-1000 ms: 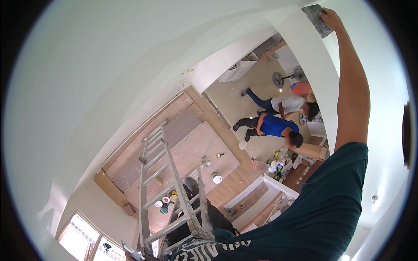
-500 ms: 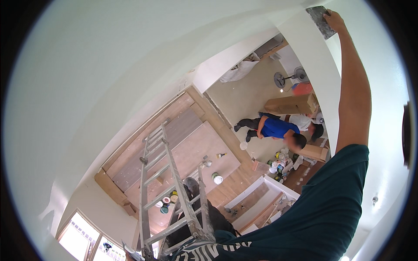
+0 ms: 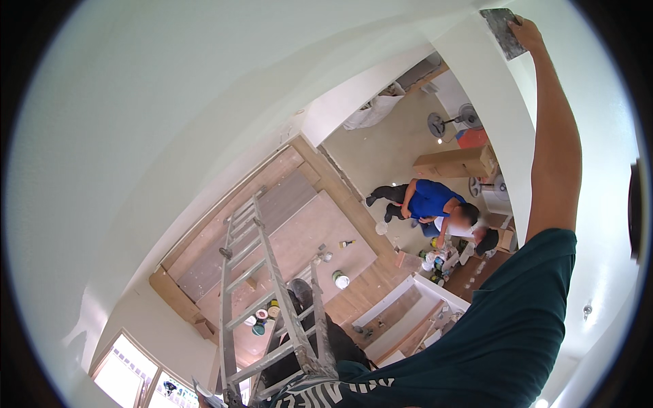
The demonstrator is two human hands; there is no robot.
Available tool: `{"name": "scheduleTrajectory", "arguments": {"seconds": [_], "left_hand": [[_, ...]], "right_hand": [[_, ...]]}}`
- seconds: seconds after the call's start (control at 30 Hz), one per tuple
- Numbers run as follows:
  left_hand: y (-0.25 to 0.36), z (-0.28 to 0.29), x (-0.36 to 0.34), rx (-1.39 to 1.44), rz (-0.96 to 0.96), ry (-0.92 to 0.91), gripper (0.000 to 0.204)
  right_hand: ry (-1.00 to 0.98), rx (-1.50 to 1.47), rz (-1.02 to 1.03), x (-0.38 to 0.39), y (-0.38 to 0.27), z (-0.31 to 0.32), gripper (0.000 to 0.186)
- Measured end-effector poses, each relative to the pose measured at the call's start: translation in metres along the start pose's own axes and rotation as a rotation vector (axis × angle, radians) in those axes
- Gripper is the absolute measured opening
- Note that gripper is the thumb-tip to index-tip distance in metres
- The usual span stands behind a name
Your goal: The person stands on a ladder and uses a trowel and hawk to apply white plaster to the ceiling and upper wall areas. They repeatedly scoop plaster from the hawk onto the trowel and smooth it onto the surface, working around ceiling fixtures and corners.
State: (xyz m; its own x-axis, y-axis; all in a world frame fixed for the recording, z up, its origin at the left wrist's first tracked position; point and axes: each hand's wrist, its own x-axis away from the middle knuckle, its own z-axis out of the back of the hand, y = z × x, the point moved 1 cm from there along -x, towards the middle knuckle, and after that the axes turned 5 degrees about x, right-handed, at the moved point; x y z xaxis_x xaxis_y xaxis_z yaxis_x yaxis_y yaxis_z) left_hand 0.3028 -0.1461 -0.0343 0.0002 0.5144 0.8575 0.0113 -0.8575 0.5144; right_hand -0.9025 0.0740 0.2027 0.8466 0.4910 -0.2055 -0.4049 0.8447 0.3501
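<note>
**Right hand on sanding pad, high on the white wall**

Near: dark green sleeve (image 3: pixel 503 326) fills the 5 o'clock part of the view; bare forearm runs up from it toward 1 o'clock. Left hand not seen.

Right hand (image 3: pixel 527 32) at 1 o'clock, close to the picture's rim. Fingers curled over the right edge of a flat grey pad (image 3: pixel 502 30), gripping it. Pad lies just left of the hand, touching it, its face flat against the white wall (image 3: pixel 486 115). Fingertips hidden behind the pad.

Edges: pad sits at the top of a narrow wall strip, close to the corner where the strip meets the ceiling. Strip's left edge drops away to the room below. Wide bare white surface spreads from 9 to 12 o'clock.

Farther down: metal ladder (image 3: pixel 272 306) at 7 o'clock, feet near small paint cans (image 3: pixel 262 319) on a wooden floor (image 3: pixel 306 238).

Far: two people (image 3: pixel 435 207) crouched at 3 o'clock by a clutter of pots; a fan (image 3: pixel 437 124) stands beyond them.
</note>
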Motion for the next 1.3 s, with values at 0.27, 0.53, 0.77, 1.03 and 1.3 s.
{"name": "scheduleTrajectory", "arguments": {"seconds": [0.27,0.53,0.77,1.03,1.3], "left_hand": [[0.001,-0.003,-0.001,0.0,0.001,-0.007,0.062],[0.003,-0.004,-0.004,-0.001,0.007,-0.019,0.062],[0.005,-0.004,0.002,-0.002,0.003,-0.015,0.061],[0.007,-0.005,0.003,-0.002,0.001,-0.023,0.061],[0.006,-0.002,0.004,0.003,-0.003,-0.037,0.06]], "right_hand": [[-0.059,-0.047,0.107,0.0,-0.014,0.004,0.045],[-0.082,-0.147,0.107,-0.015,0.011,-0.011,0.043],[-0.081,-0.176,0.114,-0.024,0.014,-0.025,0.044],[-0.084,-0.178,0.107,-0.024,0.019,-0.03,0.044],[-0.042,-0.169,0.079,-0.03,0.025,-0.037,0.044]]}}
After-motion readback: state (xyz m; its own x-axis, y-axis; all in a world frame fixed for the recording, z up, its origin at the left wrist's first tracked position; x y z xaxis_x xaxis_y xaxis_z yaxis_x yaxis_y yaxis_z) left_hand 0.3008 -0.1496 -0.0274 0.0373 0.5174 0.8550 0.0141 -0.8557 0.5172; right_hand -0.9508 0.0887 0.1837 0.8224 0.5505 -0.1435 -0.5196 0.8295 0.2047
